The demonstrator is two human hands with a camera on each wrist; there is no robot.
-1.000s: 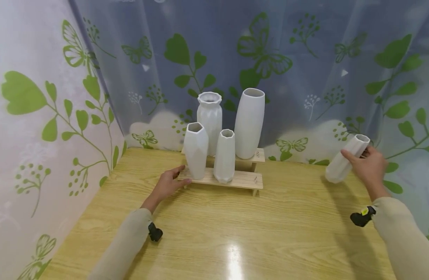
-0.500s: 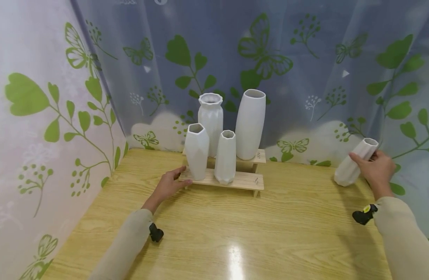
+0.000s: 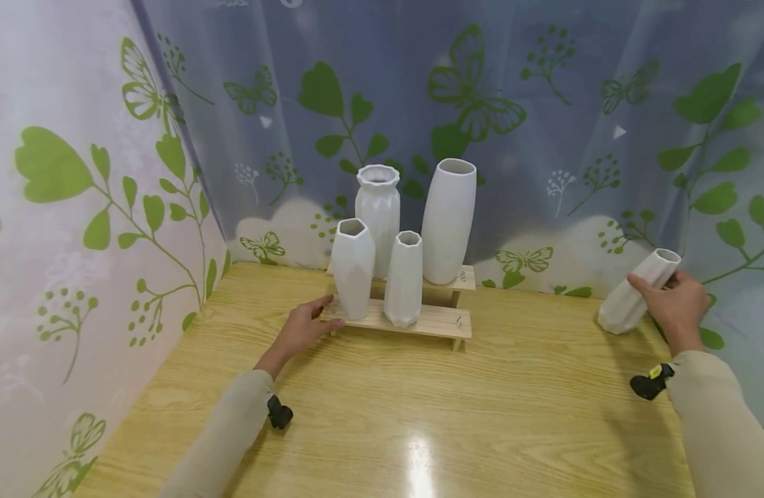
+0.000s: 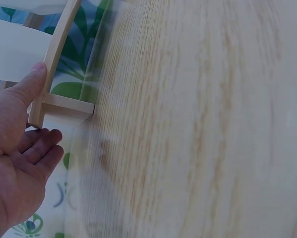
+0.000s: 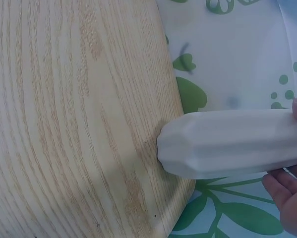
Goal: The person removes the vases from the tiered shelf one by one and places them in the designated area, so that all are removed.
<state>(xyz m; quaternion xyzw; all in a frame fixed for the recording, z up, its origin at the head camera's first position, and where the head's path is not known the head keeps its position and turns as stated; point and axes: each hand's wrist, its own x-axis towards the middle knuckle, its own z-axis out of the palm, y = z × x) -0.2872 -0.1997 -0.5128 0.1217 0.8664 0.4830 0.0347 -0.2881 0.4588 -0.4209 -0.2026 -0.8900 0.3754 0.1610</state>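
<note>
My right hand point(image 3: 677, 308) grips a white ribbed vase point(image 3: 637, 294) near its mouth, thumb on the near side, at the table's far right. The vase leans to the right, its base close over the tabletop near the corner. My left hand point(image 3: 301, 325) holds the left end of a two-tier wooden stand point(image 3: 438, 321). In the left wrist view the thumb point(image 4: 34, 82) lies against the board and the fingers point(image 4: 44, 148) are under its end. On the lower tier stand a faceted vase point(image 3: 353, 270) and a slim ribbed vase point(image 3: 404, 283).
Behind, on the upper tier, stand a ruffle-rimmed vase point(image 3: 378, 197) and a tall smooth vase point(image 3: 449, 221). All sit on a wood-grain table point(image 3: 513, 401). A curtain point(image 3: 544, 138) with green leaves and butterflies closes off the back, and similar cloth hangs at both sides.
My right hand has carried the vase a little to the right, lowering it and tilting it slightly more. The left hand and the stand have kept their place.
</note>
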